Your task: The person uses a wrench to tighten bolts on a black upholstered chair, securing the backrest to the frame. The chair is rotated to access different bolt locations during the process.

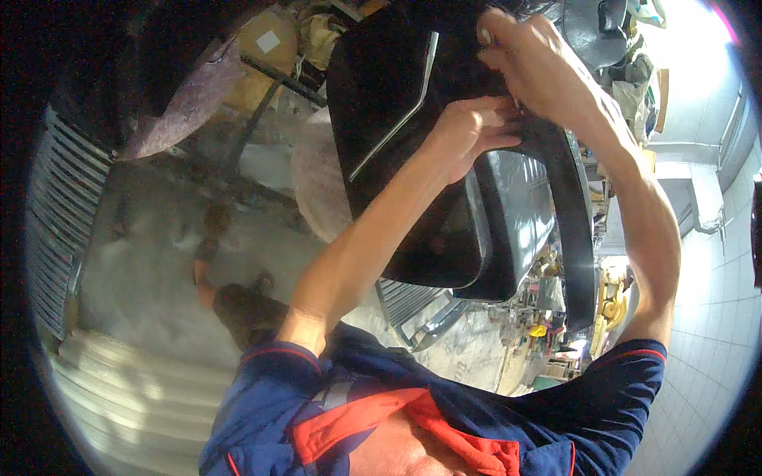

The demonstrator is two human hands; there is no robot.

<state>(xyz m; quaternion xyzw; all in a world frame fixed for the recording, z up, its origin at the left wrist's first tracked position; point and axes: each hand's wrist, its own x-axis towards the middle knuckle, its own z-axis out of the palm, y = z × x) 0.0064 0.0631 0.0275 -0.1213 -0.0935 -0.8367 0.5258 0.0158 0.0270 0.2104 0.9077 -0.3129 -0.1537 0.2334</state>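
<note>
A black, shiny upholstered piece that looks like a chair part point(421, 230) fills the upper middle. My left hand point(472, 135) reaches over it with fingers pinched together; their tips are partly hidden, so what they hold is unclear. Just above and to the right, my right hand point(536, 67) is bent over the same black piece, its fingers curled close together on something I cannot make out. On the black surface left of both hands rests a bent silver metal rod point(422, 91), which neither hand touches. A curved black strip point(578, 238) runs down below my right wrist.
Slatted grey panels point(67, 214) stand at the far left, above ribbed cream-coloured material point(135, 397). A dark metal frame point(262, 119) is left of the black piece. Cluttered goods point(548, 325) lie beyond it, and a white tiled wall point(714, 317) is at right.
</note>
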